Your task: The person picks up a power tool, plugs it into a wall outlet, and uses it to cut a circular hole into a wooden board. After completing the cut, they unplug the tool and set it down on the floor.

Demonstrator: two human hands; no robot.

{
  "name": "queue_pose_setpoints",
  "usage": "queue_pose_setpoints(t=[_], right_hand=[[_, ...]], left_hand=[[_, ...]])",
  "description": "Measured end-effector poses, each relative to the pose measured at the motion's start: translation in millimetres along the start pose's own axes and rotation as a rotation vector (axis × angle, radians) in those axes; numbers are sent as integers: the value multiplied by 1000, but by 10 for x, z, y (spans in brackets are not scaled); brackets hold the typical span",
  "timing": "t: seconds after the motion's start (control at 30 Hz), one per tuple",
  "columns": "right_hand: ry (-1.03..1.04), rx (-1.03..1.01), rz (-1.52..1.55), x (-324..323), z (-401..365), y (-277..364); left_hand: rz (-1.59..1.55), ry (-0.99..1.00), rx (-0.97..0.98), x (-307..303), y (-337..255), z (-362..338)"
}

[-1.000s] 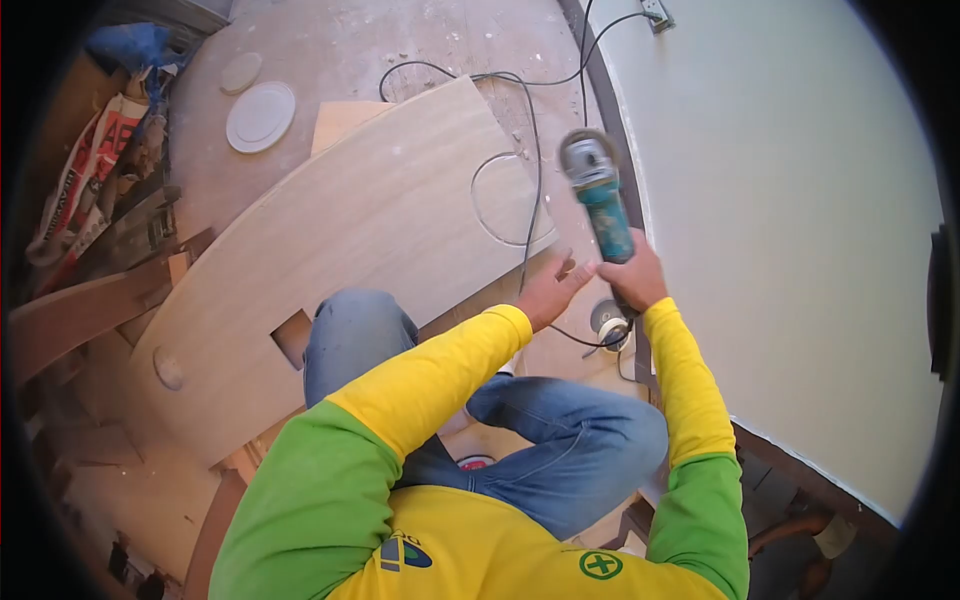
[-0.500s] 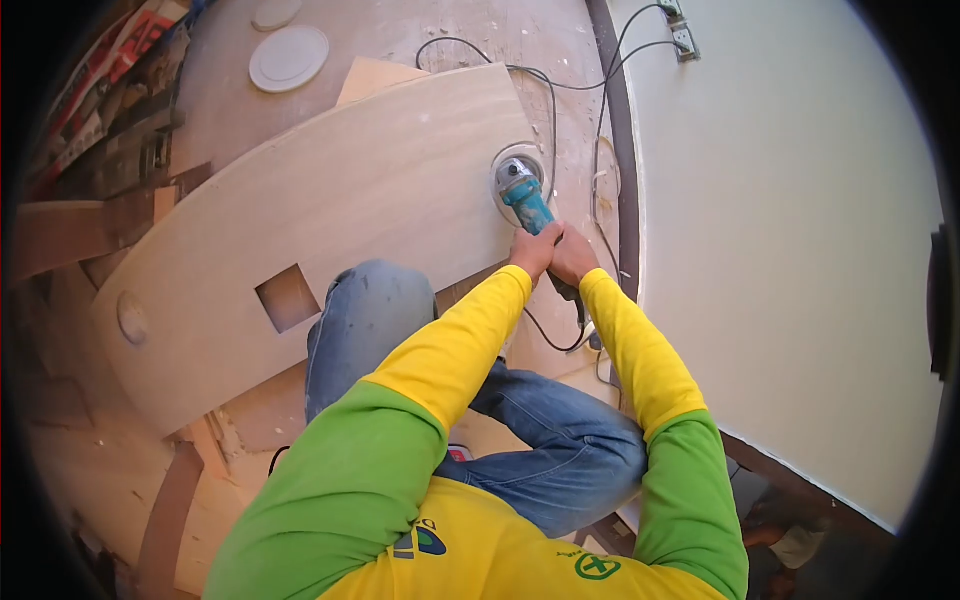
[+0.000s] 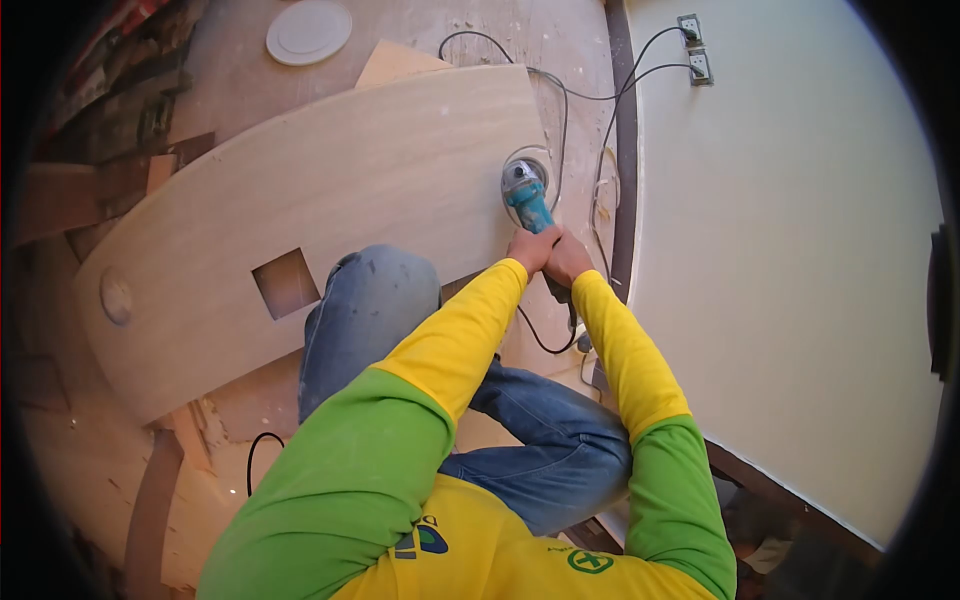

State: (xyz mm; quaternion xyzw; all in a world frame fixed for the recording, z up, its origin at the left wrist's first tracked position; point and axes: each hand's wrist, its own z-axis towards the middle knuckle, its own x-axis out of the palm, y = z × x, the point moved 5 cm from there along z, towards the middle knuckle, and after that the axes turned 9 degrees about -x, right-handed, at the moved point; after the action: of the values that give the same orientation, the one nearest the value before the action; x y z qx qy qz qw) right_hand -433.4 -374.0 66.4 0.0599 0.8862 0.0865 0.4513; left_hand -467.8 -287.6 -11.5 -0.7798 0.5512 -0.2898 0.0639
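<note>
A teal angle grinder [image 3: 531,208] is gripped in both of my hands, its head pointing away from me. My left hand [image 3: 533,249] wraps the body from the left, and my right hand [image 3: 568,257] closes round it from the right, the two pressed together. The grinder's metal head lies over a round opening [image 3: 541,158] near the right end of a pale curved wooden panel [image 3: 400,150]. A square hole [image 3: 286,283] is cut in the panel left of my knee, which rests against its near edge. A round inset [image 3: 116,294] shows at the far left end.
Power cords [image 3: 640,75] run across the floor to wall outlets [image 3: 698,62] at the upper right. A large pale board [image 3: 780,250] lies along the right. A white round disc [image 3: 309,32] sits beyond the panel. Wood scraps [image 3: 170,490] and piled items are at left.
The grinder has shifted slightly over the round opening, both hands still on it. The whole view has moved a little, with the outlets appearing lower and farther right.
</note>
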Motion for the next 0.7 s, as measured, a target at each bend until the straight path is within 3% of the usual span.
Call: queue_pose_setpoints(t=[0.27, 0.7], right_hand=[[45, 10, -75, -21, 86, 127], [71, -16, -50, -38, 69, 335]], left_hand=[[-81, 135, 12, 30, 91, 390], [-159, 224, 27, -202, -291, -249]])
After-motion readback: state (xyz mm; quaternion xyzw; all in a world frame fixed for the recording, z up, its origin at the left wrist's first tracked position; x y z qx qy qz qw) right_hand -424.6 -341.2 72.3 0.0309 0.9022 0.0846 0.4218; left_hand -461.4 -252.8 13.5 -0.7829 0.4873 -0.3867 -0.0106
